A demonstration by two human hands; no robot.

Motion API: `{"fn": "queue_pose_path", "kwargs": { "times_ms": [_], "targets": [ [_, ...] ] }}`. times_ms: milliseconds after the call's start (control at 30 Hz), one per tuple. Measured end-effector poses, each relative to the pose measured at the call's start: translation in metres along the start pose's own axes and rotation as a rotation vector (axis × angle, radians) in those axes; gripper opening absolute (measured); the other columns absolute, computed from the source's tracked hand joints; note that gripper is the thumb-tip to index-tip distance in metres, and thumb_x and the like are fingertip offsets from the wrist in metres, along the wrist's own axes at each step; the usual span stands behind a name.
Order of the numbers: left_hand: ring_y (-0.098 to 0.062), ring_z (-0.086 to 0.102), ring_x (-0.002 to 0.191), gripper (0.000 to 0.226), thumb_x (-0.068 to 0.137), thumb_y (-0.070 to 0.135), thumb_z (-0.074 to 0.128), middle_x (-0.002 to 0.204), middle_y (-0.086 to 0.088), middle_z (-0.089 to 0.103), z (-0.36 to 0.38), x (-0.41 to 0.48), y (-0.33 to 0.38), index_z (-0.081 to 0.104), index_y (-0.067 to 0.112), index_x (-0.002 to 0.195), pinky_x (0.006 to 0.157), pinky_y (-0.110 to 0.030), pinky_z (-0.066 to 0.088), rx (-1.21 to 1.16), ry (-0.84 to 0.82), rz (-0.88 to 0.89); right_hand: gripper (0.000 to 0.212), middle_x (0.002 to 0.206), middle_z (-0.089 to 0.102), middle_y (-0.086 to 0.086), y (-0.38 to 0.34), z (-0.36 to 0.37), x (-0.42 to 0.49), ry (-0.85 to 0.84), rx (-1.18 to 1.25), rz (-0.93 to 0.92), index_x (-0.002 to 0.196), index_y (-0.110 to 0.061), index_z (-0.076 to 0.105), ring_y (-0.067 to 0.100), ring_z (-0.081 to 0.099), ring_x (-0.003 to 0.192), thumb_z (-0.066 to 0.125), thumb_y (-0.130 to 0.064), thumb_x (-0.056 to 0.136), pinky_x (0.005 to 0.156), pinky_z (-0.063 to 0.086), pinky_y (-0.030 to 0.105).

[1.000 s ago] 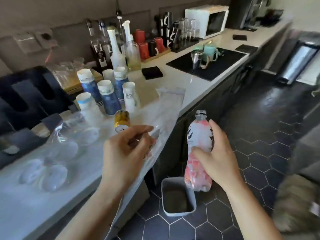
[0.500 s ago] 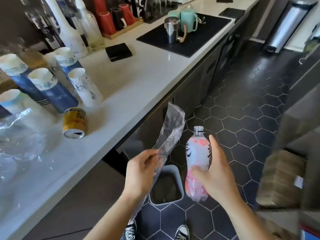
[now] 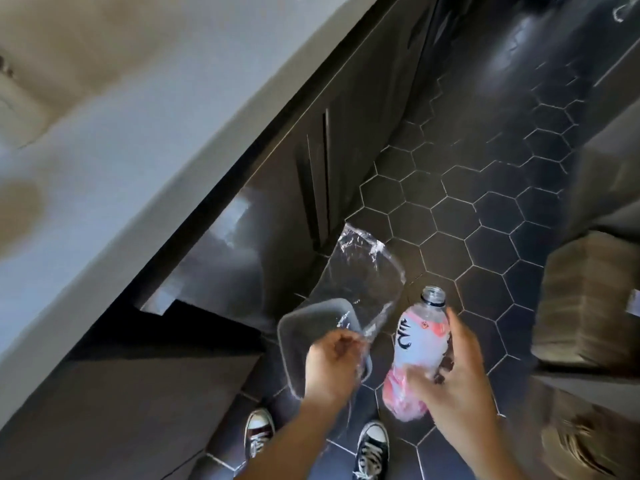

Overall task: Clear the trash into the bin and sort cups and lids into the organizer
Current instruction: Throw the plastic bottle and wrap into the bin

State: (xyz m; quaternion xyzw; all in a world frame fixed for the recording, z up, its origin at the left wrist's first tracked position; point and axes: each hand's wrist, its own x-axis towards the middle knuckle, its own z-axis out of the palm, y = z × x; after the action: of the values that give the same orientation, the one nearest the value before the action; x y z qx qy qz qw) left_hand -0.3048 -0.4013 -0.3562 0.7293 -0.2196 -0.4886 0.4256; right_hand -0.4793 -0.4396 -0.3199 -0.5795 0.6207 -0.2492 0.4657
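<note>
A pale tabletop [image 3: 104, 116] fills the upper left; dark cabinet fronts [image 3: 277, 188] run diagonally below it, beside black hexagonal floor tiles [image 3: 485, 202] catching light at upper right.

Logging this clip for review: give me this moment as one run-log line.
left hand: pinches clear plastic bag above grey bin | right hand: grips uncapped bottle beside it | released: nothing yet
</note>
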Motion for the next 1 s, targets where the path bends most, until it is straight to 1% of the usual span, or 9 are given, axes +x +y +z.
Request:
{"fn": "queue_pose_path", "kwargs": {
  "times_ms": [100,200,300,400,533,633,733,833,1000],
  "targets": [
    [-0.018,0.069,0.061,0.005,0.076,0.043,0.067,0.065,0.006,0.073,0.019,0.022,-0.031,0.072,0.041,0.076,0.066,-0.039,0.059,0.080,0.056,-0.018,0.102,0.130,0.051,-0.018,0.042,0.008,0.013,-0.009,0.058,0.018,0.139,-0.048,0.044,0.020,0.056,0.125,0.087,0.004,0.063,0.100,0.050,0.057],
    [-0.019,0.071,0.069,0.022,0.077,0.058,0.063,0.071,0.006,0.073,0.021,0.051,-0.065,0.070,0.039,0.085,0.070,-0.042,0.059,0.184,0.155,-0.031,0.102,0.134,0.057,-0.017,0.075,0.019,0.024,-0.041,0.098,0.041,0.138,-0.053,0.045,0.018,0.057,0.127,0.084,0.006,0.065,0.103,0.048,0.057],
    [-0.019,0.072,0.075,0.010,0.091,0.035,0.067,0.078,0.003,0.074,0.014,0.090,-0.099,0.069,0.028,0.085,0.072,-0.040,0.059,0.305,0.178,-0.051,0.104,0.134,0.061,-0.018,0.103,0.035,0.033,-0.046,0.161,0.087,0.134,-0.058,0.046,0.009,0.061,0.123,0.081,0.012,0.067,0.102,0.051,0.053],
    [0.002,0.067,0.063,0.012,0.093,0.023,0.064,0.072,0.011,0.069,0.006,0.124,-0.124,0.068,0.030,0.084,0.054,-0.015,0.050,0.396,0.218,-0.060,0.104,0.127,0.064,-0.027,0.121,0.056,0.046,-0.036,0.211,0.099,0.129,-0.063,0.047,0.000,0.066,0.112,0.081,0.013,0.066,0.093,0.058,0.039],
    [-0.023,0.070,0.079,0.014,0.092,0.020,0.065,0.085,-0.003,0.078,-0.001,0.159,-0.169,0.070,0.031,0.086,0.068,-0.031,0.051,0.423,0.272,-0.136,0.099,0.133,0.064,-0.015,0.144,0.094,0.073,-0.079,0.242,0.044,0.139,-0.043,0.047,0.011,0.068,0.115,0.081,0.015,0.067,0.091,0.058,0.034],
    [-0.035,0.069,0.089,0.017,0.097,0.023,0.056,0.094,-0.010,0.078,-0.005,0.181,-0.211,0.071,0.026,0.102,0.076,-0.040,0.054,0.668,0.200,-0.119,0.102,0.134,0.063,-0.016,0.170,0.124,0.092,-0.070,0.241,0.004,0.133,-0.054,0.049,0.008,0.065,0.119,0.082,0.015,0.067,0.087,0.056,0.020],
    [-0.037,0.068,0.096,0.024,0.100,0.022,0.047,0.104,-0.013,0.076,-0.006,0.198,-0.245,0.065,0.026,0.115,0.078,-0.040,0.053,0.926,0.040,-0.152,0.097,0.136,0.058,-0.016,0.196,0.158,0.107,-0.039,0.243,-0.054,0.134,-0.055,0.048,0.014,0.059,0.127,0.085,0.005,0.067,0.097,0.054,0.026],
    [-0.034,0.068,0.108,0.028,0.100,0.015,0.047,0.117,-0.013,0.072,-0.007,0.208,-0.264,0.065,0.018,0.121,0.088,-0.041,0.054,1.067,-0.067,-0.202,0.088,0.133,0.055,-0.022,0.218,0.202,0.119,-0.020,0.128,-0.134,0.138,-0.041,0.048,0.012,0.056,0.126,0.083,-0.013,0.062,0.099,0.049,0.025],
    [-0.028,0.065,0.113,0.040,0.100,0.011,0.049,0.133,-0.008,0.059,-0.019,0.197,-0.264,0.049,0.020,0.139,0.096,-0.035,0.053,1.034,-0.083,-0.153,0.073,0.134,0.058,0.001,0.251,0.270,0.137,-0.096,-0.239,-0.032,0.140,-0.019,0.048,0.022,0.057,0.123,0.079,-0.017,0.073,0.099,0.051,0.032]
  ]
}}
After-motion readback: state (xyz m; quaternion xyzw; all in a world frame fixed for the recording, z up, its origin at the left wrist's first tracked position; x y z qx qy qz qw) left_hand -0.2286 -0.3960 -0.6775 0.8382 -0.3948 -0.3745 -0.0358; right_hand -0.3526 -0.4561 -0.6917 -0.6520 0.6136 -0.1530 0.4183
